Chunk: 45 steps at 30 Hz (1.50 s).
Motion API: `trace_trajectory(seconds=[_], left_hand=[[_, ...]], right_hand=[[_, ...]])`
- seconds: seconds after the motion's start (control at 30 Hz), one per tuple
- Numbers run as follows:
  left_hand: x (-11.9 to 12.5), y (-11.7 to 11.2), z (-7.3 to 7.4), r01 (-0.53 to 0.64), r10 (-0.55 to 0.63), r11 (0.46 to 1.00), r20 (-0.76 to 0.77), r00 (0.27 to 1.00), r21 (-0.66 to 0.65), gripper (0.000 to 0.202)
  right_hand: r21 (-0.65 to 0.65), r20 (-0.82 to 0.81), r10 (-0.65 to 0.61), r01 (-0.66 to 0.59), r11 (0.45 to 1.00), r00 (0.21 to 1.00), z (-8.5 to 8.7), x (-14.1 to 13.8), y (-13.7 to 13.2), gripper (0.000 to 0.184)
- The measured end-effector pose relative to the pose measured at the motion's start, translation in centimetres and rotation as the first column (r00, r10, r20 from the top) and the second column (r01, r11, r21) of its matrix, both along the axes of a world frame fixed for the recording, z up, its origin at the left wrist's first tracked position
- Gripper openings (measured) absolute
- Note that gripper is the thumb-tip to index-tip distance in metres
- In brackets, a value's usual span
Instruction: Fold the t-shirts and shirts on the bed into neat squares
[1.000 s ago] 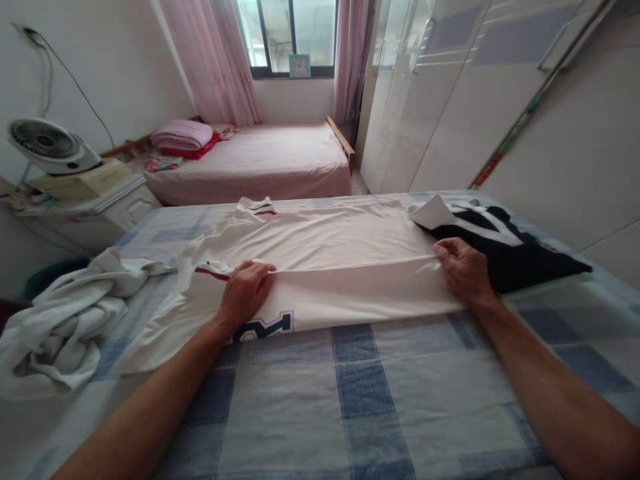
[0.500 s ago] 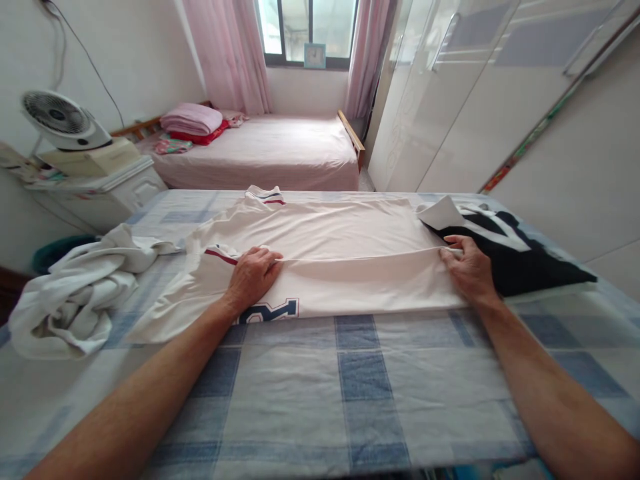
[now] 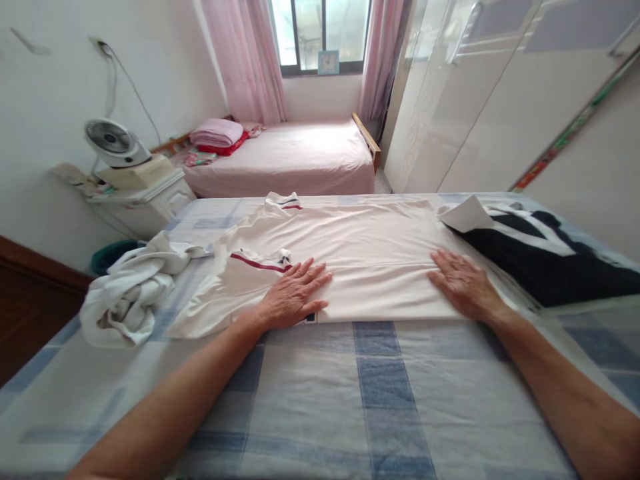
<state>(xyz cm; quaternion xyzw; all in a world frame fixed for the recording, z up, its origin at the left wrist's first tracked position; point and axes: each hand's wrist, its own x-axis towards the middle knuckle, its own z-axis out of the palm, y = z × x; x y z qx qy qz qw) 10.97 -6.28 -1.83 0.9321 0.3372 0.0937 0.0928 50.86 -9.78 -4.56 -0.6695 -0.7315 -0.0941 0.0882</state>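
A cream T-shirt [image 3: 370, 233] with red and navy trim lies spread on the checked bedcover, its near side folded over towards the middle. My left hand [image 3: 295, 293] rests flat on the folded layer beside the trimmed edge, fingers spread, covering most of the dark printed lettering. At the shirt's right end, my right hand [image 3: 463, 283] also lies flat with its fingers apart. Neither hand grips the cloth. Just right of that hand is a black and white garment [image 3: 540, 260], lying folded.
A crumpled whitish garment [image 3: 135, 293] lies on the left of the checked cover [image 3: 320, 393]. Beyond stand a bed with a pink sheet [image 3: 300, 150], a fan [image 3: 115, 141] on a small cabinet [image 3: 155, 200], and a white wardrobe [image 3: 450, 113] along the right.
Both hands have let go of the folded edge and now press flat on the shirt. The fold lies flatter, and the lettering is mostly covered. The view has shifted left.
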Motion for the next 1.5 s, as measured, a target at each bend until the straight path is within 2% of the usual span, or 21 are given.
trace_trajectory(seconds=[0.07,0.17,0.23,0.27,0.33,0.43,0.5,0.57,0.63,0.73,0.83,0.93,1.0,1.07,1.17,1.23,1.27,1.33,1.4,1.5], left_hand=[[-0.1,0.1,0.2,-0.001,0.002,1.0,0.032,0.999,-0.026,0.053],[-1.2,0.5,1.5,-0.06,0.059,0.998,0.142,0.988,0.002,0.044],[-3.1,1.0,2.9,-0.208,0.189,0.976,0.234,0.954,0.06,0.04],[-4.4,1.3,3.6,-0.31,0.274,0.946,0.274,0.922,0.095,0.038],[-7.2,1.8,4.7,-0.518,0.451,0.843,0.334,0.828,0.145,0.034],[-10.9,2.5,5.0,-0.726,0.645,0.677,0.377,0.664,0.121,0.03],[-12.0,2.7,4.5,-0.775,0.709,0.629,0.364,0.604,0.059,0.03],[-12.1,2.7,3.7,-0.781,0.736,0.625,0.33,0.591,0.006,0.035],[-11.6,2.6,3.0,-0.781,0.751,0.624,0.292,0.592,-0.022,0.041],[-10.9,2.8,2.2,-0.79,0.76,0.613,0.279,0.587,-0.008,0.046],[-10.9,3.1,1.4,-0.793,0.752,0.609,0.308,0.583,0.016,0.045],[-11.2,3.4,0.8,-0.769,0.716,0.639,0.342,0.609,0.032,0.033],[-11.4,3.4,0.4,-0.746,0.687,0.666,0.389,0.614,0.002,0.025],[-11.5,3.5,0.3,-0.718,0.665,0.69,0.468,0.582,-0.089,0.022],[-11.5,3.4,0.4,-0.667,0.662,0.706,0.558,0.501,-0.238,0.023],[-11.4,3.4,0.6,-0.682,0.698,0.672,0.553,0.455,-0.287,0.028],[-11.4,3.5,0.7,-0.701,0.721,0.648,0.539,0.437,-0.299,0.03],[-11.2,3.5,0.9,-0.71,0.743,0.627,0.521,0.42,-0.322,0.03],[-11.1,3.5,1.1,-0.644,0.719,0.665,0.559,0.414,-0.379,0.025],[-11.2,3.4,1.3,-0.499,0.657,0.729,0.683,0.32,-0.468,0.02]], right_hand=[[0.047,-0.017,-0.004,0.005,0.999,1.0,-0.6,1.2,0.1,0.058],[0.086,-0.049,0.04,-0.036,0.996,0.998,-0.9,2.2,0.2,0.058],[0.13,-0.071,0.022,-0.012,0.991,0.997,-0.4,2.1,0.3,0.054],[0.149,-0.086,0.019,-0.006,0.989,0.996,0.1,1.7,0.5,0.051],[0.162,-0.145,0.04,-0.016,0.987,0.989,1.8,0.2,1.1,0.047],[0.102,-0.303,0.102,-0.074,0.992,0.947,5.1,-4.3,2.9,0.045],[0.042,-0.396,0.145,-0.139,0.989,0.907,7.0,-8.6,4.4,0.041],[-0.004,-0.389,0.233,-0.254,0.967,0.892,8.2,-13.4,5.8,0.038],[-0.084,-0.325,0.294,-0.337,0.938,0.899,8.5,-18.1,7.0,0.033],[-0.243,-0.313,0.184,-0.266,0.933,0.932,8.1,-24.2,8.4,0.044],[-0.31,-0.345,0.056,-0.17,0.935,0.937,7.2,-28.3,9.3,0.057],[-0.317,-0.407,0.041,-0.183,0.931,0.912,6.4,-30.2,10.0,0.044],[-0.253,-0.53,0.084,-0.252,0.934,0.844,5.8,-30.5,10.2,0.032],[-0.15,-0.684,0.129,-0.311,0.939,0.718,5.1,-30.4,10.4,0.027],[-0.064,-0.918,0.087,-0.36,0.931,0.388,4.2,-29.8,10.3,0.023],[-0.061,-0.992,-0.01,-0.4,0.914,0.128,3.8,-29.7,10.0,0.022],[-0.068,-0.997,-0.051,-0.43,0.9,0.051,3.8,-29.6,9.9,0.024],[-0.064,-0.996,-0.083,-0.483,0.873,-0.017,3.7,-29.7,9.7,0.027],[-0.046,-0.998,-0.064,-0.501,0.864,-0.018,3.7,-29.8,9.5,0.026],[-0.042,-0.999,-0.044,-0.451,0.891,0.005,3.6,-29.8,9.6,0.021]])
